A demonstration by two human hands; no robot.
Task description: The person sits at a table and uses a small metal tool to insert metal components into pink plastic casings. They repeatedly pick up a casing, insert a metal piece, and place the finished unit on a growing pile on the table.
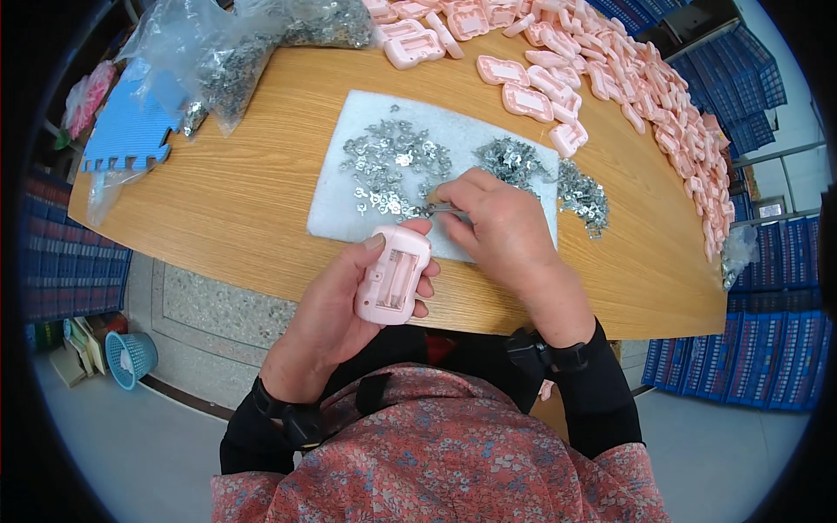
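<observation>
My left hand is wrapped round a pink plastic housing, its open battery compartment turned up toward me. Over the white foam sheet, my right hand pinches metal tweezers. The tweezer tips reach the near edge of a loose spread of small silver metal contacts; whether they grip one is too small to tell. A denser heap of contacts lies beyond my right hand, and another pile sits at the sheet's right edge, partly on the wood.
Many pink housings are heaped along the table's far and right side. Clear plastic bags of metal parts lie at the far left beside a blue foam mat. Stacked blue trays and a teal basket stand around the wooden table.
</observation>
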